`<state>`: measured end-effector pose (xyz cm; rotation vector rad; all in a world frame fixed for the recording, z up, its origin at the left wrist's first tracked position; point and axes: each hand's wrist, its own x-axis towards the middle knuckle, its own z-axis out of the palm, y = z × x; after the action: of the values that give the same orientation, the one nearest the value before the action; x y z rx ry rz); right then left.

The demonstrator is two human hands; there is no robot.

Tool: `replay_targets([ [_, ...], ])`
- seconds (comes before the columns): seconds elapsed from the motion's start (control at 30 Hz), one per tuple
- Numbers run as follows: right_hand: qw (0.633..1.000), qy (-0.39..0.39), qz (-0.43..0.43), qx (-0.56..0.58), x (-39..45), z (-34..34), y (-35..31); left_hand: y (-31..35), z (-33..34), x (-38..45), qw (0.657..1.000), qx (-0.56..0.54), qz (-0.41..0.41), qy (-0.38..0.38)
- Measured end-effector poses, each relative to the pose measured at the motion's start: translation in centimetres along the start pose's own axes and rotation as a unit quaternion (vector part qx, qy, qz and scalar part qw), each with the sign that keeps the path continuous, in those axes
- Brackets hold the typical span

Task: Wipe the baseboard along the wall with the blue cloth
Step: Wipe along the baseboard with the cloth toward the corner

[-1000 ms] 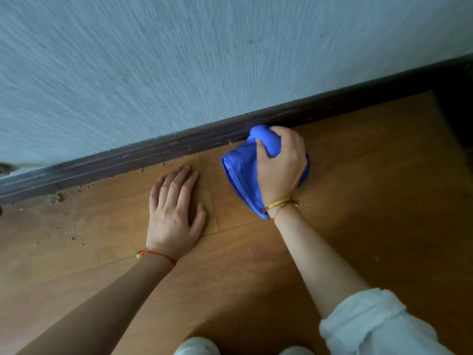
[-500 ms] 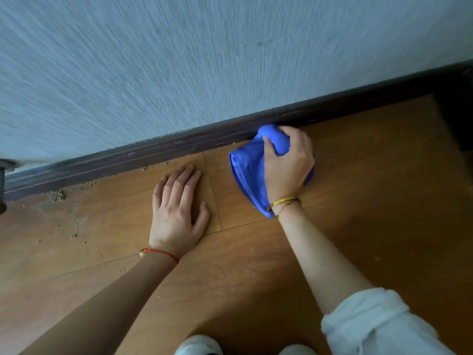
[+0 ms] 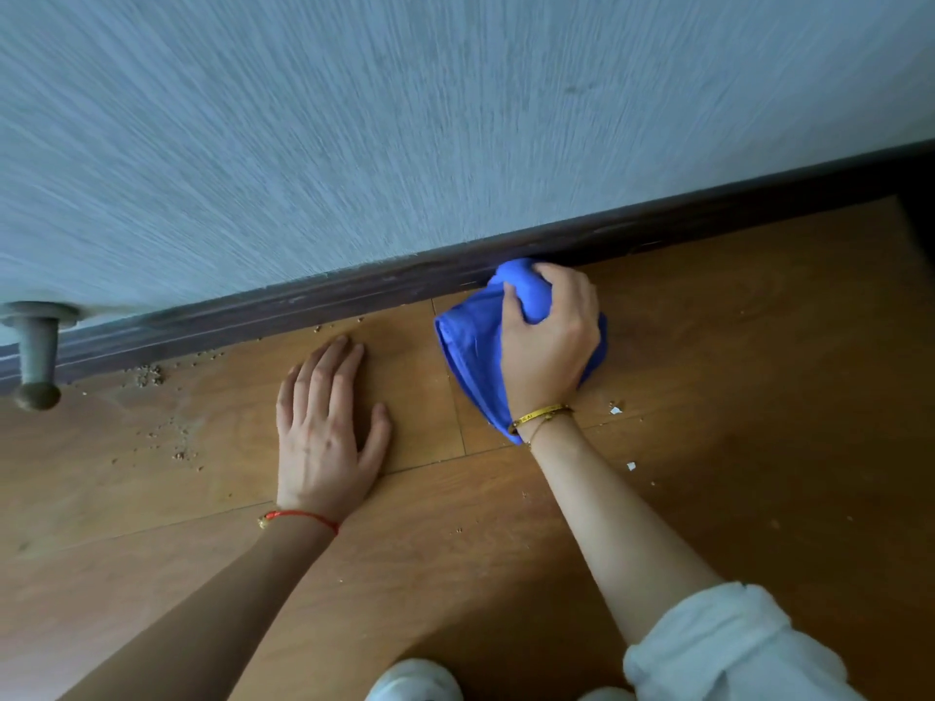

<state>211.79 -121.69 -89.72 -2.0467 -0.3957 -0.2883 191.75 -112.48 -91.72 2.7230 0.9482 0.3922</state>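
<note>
Right hand: one right hand (image 3: 551, 346) is gripping the blue cloth, fingers and thumb curling round its bunched top, which is pressing against the baseboard
Left hand: one left hand (image 3: 329, 427) is lying flat on the floor, palm down, fingers straight and pointing toward the wall, holding nothing
Blue cloth: one blue cloth (image 3: 470, 356) is sitting on the floor at the foot of the baseboard, its loose part spreading out under the right hand and trailing back to the wrist
Baseboard: one dark baseboard (image 3: 324, 301) is running along the bottom of the wall, rising from left to right across the view
Wall: one pale textured wall (image 3: 405, 118) is filling the upper half
Floor: one brown wooden floor (image 3: 708, 397) is carrying many small crumbs (image 3: 149, 374) near the baseboard left of the hands, and two white flecks (image 3: 615, 410) just right of the right wrist
Bracelets: one red string (image 3: 303, 518) is circling the left wrist; one gold bangle (image 3: 539, 416) is circling the right
Door stop: one grey door stop (image 3: 36, 356) is sticking out at the far left
Sleeve: one white rolled sleeve (image 3: 718, 650) is covering the right upper arm
</note>
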Motion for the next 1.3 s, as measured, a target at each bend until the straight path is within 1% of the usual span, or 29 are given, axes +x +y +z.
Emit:
replay_targets([
  [0.03,1.000,-0.017,-0.019,-0.001,-0.4,0.4,-0.5,-0.1,0.1,-0.1,1.000,-0.001,-0.006,0.001],
  [0.13,0.989,-0.105,-0.101,-0.005,-1.9,1.6,-2.0,0.0,0.3,-0.1,1.000,-0.006,-0.013,-0.001],
  [0.17,0.987,-0.118,-0.111,-0.007,-2.0,1.6,-2.0,-0.1,0.3,-0.1,1.000,-0.007,-0.012,-0.001],
  [0.23,0.990,-0.100,-0.094,-0.008,-1.5,1.2,-1.4,-0.1,0.1,-0.1,1.000,-0.011,-0.011,-0.001],
  [0.33,0.999,-0.036,-0.022,0.003,0.0,0.2,0.1,-0.1,0.0,-0.1,1.000,-0.011,-0.016,-0.006],
  [0.4,0.999,-0.031,-0.018,-0.012,0.0,0.1,0.3,0.0,0.0,-0.1,1.000,-0.009,-0.019,-0.009],
  [0.47,0.996,-0.051,-0.072,-0.018,-0.4,0.6,-0.2,0.1,0.0,0.0,1.000,-0.009,-0.020,-0.006],
  [0.53,0.985,-0.095,-0.145,-0.027,-1.0,1.2,-1.1,0.1,0.1,0.0,1.000,-0.009,-0.017,-0.005],
  [0.6,0.976,-0.118,-0.179,-0.035,-1.0,1.2,-1.2,0.1,0.1,0.0,1.000,-0.010,-0.017,-0.003],
  [0.63,0.978,-0.111,-0.171,-0.034,-0.7,0.9,-0.9,0.1,0.1,0.0,1.000,-0.011,-0.018,-0.003],
  [0.67,0.985,-0.091,-0.144,-0.030,-0.1,0.4,-0.2,0.1,0.1,-0.1,1.000,-0.012,-0.018,-0.005],
  [0.77,0.999,0.001,-0.023,-0.034,2.2,-1.7,2.2,0.1,-0.1,0.0,1.000,-0.014,-0.020,-0.007],
  [0.8,0.999,0.015,-0.006,-0.043,2.7,-2.1,2.7,0.1,0.0,0.0,1.000,-0.014,-0.021,-0.009],
  [0.83,0.999,0.018,-0.006,-0.049,2.7,-2.1,2.8,0.1,0.0,-0.1,1.000,-0.013,-0.023,-0.011],
  [0.9,0.998,-0.002,-0.044,-0.047,2.0,-1.3,1.8,0.2,0.0,-0.1,1.000,-0.012,-0.025,-0.010],
  [1.0,0.987,-0.084,-0.132,-0.037,0.2,-0.1,0.3,0.1,0.1,0.0,1.000,-0.013,-0.023,-0.007],
  [1.03,0.985,-0.093,-0.140,-0.036,0.3,-0.2,0.4,0.1,0.1,0.0,1.000,-0.012,-0.023,-0.008],
  [1.07,0.988,-0.083,-0.126,-0.036,0.8,-0.7,0.9,0.1,0.0,-0.1,1.000,-0.011,-0.023,-0.010],
  [1.17,0.999,0.023,-0.018,-0.045,3.7,-2.8,3.2,0.2,-0.1,0.0,0.999,-0.015,-0.025,-0.015],
  [1.2,0.997,0.041,0.002,-0.058,4.4,-3.2,3.7,0.2,-0.1,0.0,0.999,-0.015,-0.026,-0.015],
  [1.23,0.997,0.041,0.002,-0.070,4.6,-3.3,3.9,0.2,-0.1,0.0,0.999,-0.014,-0.026,-0.017],
  [1.3,0.996,0.015,-0.044,-0.075,4.0,-2.8,3.6,0.2,0.0,0.0,0.999,-0.016,-0.027,-0.021],
])
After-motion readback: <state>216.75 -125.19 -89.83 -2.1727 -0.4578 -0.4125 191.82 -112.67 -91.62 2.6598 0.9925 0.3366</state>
